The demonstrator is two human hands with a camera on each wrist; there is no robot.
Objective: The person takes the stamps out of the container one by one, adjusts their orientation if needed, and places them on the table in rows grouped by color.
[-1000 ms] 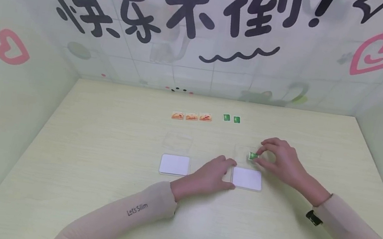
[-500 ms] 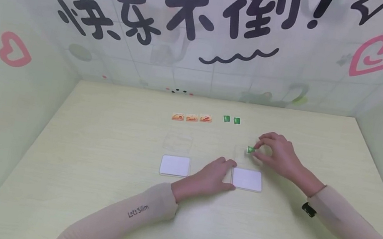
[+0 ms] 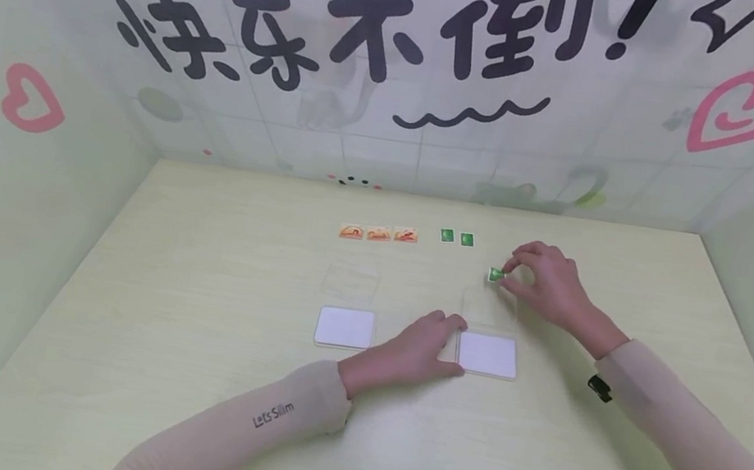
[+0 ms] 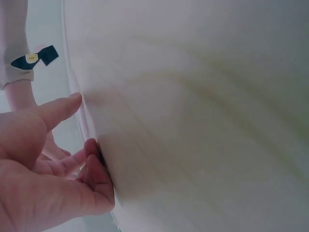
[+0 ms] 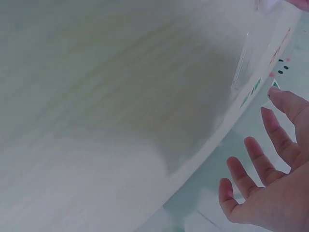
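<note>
My right hand (image 3: 548,284) pinches a small green card (image 3: 495,276) with a white border between thumb and index finger, above the table. Its other fingers are bent and spread in the right wrist view. My left hand (image 3: 412,349) holds the left end of a flat white-bottomed case (image 3: 487,355), thumb at its near corner and index finger at its far corner. Behind that case lies a clear panel (image 3: 484,309), like an open lid. Two more green cards (image 3: 448,235) lie farther back, left of the right hand.
A second white case (image 3: 344,328) lies to the left, with a clear panel (image 3: 349,284) behind it. Three orange picture cards (image 3: 379,233) form a row at the back of the pale wooden table (image 3: 186,303). Printed walls enclose the back and sides.
The right hand has moved away from me and slightly left, carrying the green card from over the clear panel to beyond its far edge. The left hand has stayed at the case.
</note>
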